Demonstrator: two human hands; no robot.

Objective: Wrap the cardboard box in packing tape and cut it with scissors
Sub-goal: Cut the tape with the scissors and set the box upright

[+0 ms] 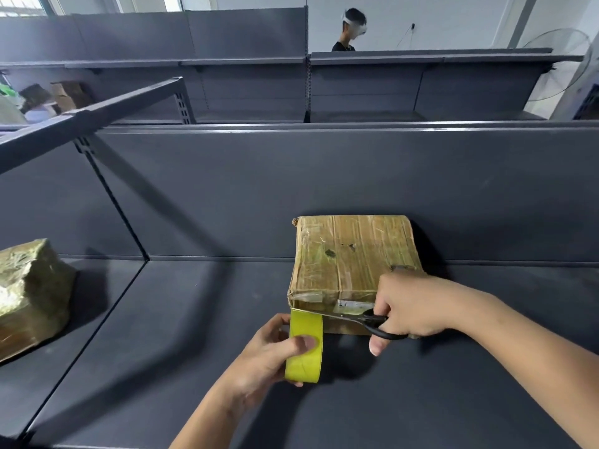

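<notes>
The cardboard box (353, 254) sat on the dark shelf (194, 319), four o'clock from centre view. The left hand (265, 351) gripped the yellow tape roll (304, 348) at the box's seven o'clock. The right hand (411, 306) clasped the scissors (366, 320), blades pointing toward nine o'clock at the strip. Slack from the roll would likely let the tape fold instead of cutting, or let the blades nick the box.
</notes>
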